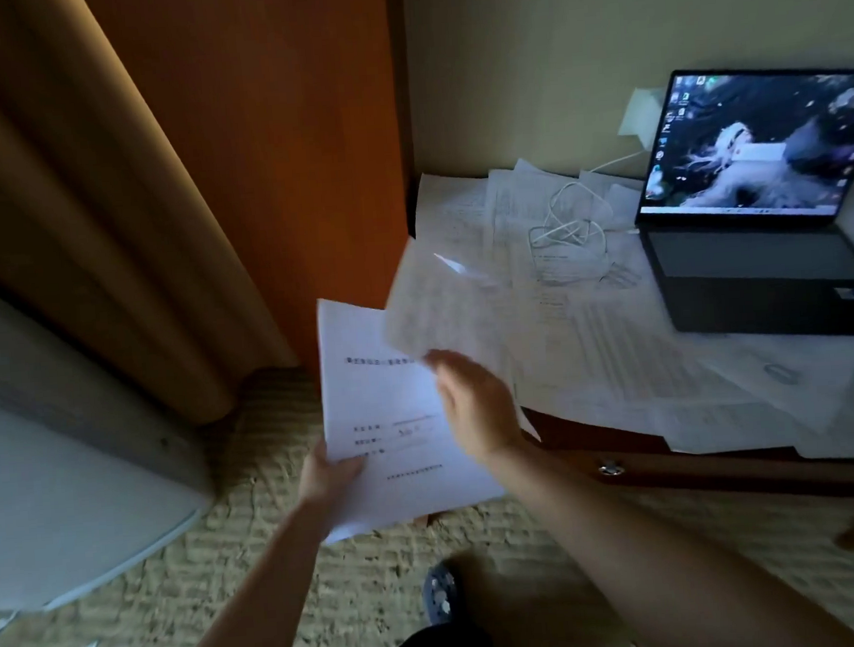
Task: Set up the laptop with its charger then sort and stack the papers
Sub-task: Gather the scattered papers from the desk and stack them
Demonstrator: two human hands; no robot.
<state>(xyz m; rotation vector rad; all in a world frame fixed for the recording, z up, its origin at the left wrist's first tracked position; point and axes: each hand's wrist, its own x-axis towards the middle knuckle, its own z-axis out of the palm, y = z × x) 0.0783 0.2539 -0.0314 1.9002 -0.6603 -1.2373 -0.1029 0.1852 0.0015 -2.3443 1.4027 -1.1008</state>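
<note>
the right forearm (646,525) crosses nearest the lens, a slippered foot (440,594) on the carpet (219,565) below it. the right hand (473,403) pinches a printed sheet (443,302) by its lower edge, fingers curled under it; the sheet is blurred and lifted, off the tabletop (641,455). the left hand (327,474) grips the gathered stack (396,416) at its lower left corner, thumb on top, out over the carpet left of the tabletop. more loose papers (634,359) cover the tabletop, some overhanging its front edge. the laptop (756,219) stands open and lit at the right, with the charger cable (567,230) coiled on the papers beside it and running up toward the white plug (640,114) on the wall, so sorting looks to be the step in hand. to do it well, lay the lifted sheet square on the stack, corners matched, and lift the cable aside before pulling pages from beneath it
</note>
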